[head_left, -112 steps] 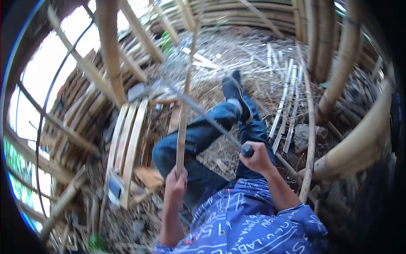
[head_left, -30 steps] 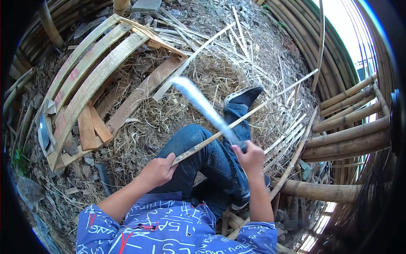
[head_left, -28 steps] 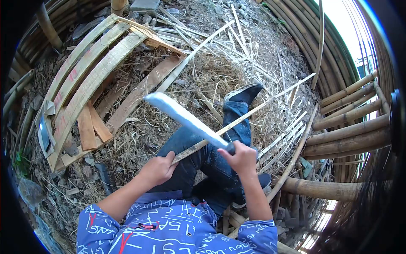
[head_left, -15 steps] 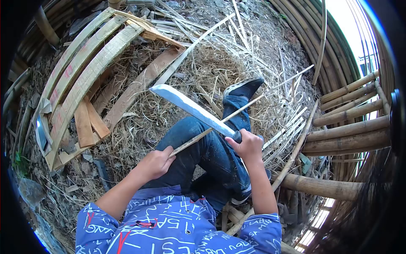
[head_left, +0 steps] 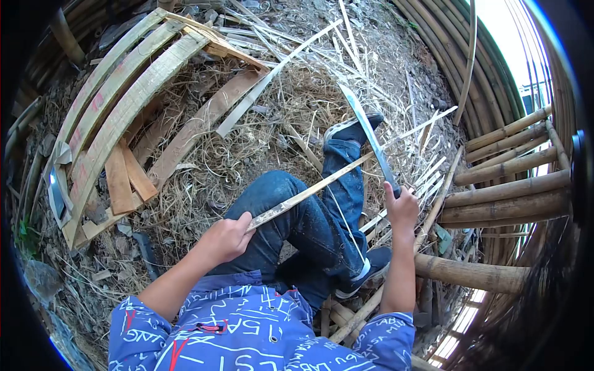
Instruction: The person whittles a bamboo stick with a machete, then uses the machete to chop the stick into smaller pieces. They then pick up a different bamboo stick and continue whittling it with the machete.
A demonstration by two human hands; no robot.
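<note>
My left hand (head_left: 228,238) is closed round the near end of a long, thin bamboo strip (head_left: 308,191), which slants up and right across my bent knee. A machete (head_left: 366,127) is in my right hand (head_left: 402,209), fingers wrapped about its dark handle. Its blade points up and away, over my shoe, and crosses the strip in this view near the strip's far half. A narrow pale shaving (head_left: 346,224) curves down over my jeans below the strip.
On the left stands a slatted wooden pallet (head_left: 139,80) with loose boards. Curly shavings (head_left: 204,179) litter the ground. Split strips (head_left: 427,179) lie right of my leg. Thick bamboo poles (head_left: 476,274) and a bamboo wall (head_left: 445,43) border the right side.
The machete has swung from pointing up-left to pointing nearly straight away, with my right hand moving right and slightly nearer. A thin shaving now shows below the strip. My left hand stays put.
</note>
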